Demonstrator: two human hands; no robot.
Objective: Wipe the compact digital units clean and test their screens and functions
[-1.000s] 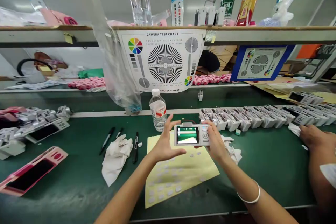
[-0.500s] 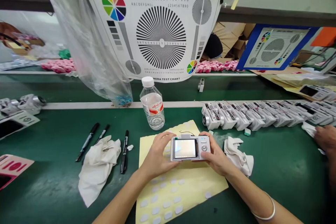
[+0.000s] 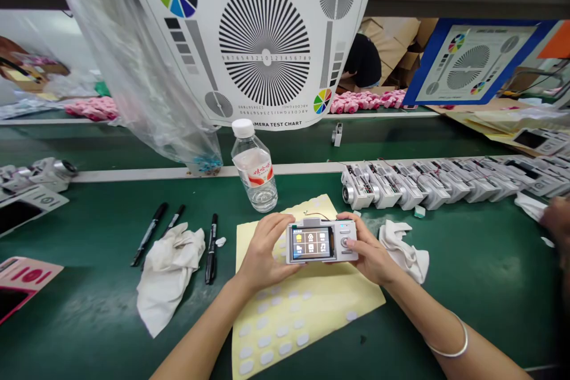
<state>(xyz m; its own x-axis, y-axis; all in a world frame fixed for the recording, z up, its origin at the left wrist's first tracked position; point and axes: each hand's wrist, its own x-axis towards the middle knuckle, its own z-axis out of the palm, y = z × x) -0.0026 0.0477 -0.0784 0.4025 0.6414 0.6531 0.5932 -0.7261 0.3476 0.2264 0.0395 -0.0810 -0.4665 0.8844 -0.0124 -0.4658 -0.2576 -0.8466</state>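
A small silver camera (image 3: 312, 241) is held between both hands above a yellow sheet (image 3: 307, 303) dotted with pale oval stickers. Its lit screen shows a menu of several icons. My left hand (image 3: 267, 249) grips the camera's left end, fingers on top and thumb below. At the right end, my right hand (image 3: 367, 251) holds the body, its thumb on the round button pad. A thin wire sticks up from the camera's top edge.
Behind the sheet stands a water bottle (image 3: 256, 169) under a hanging test chart (image 3: 262, 41). Pens (image 3: 211, 249) and a white cloth (image 3: 171, 273) lie left, another cloth (image 3: 404, 250) right. Opened cameras (image 3: 418, 184) line the back right. Another person's hand (image 3: 556, 219) is at the right edge.
The camera's screen has gone from a bright, pale picture to an icon menu. My right thumb has shifted slightly on the buttons. The view has tilted slightly downward.
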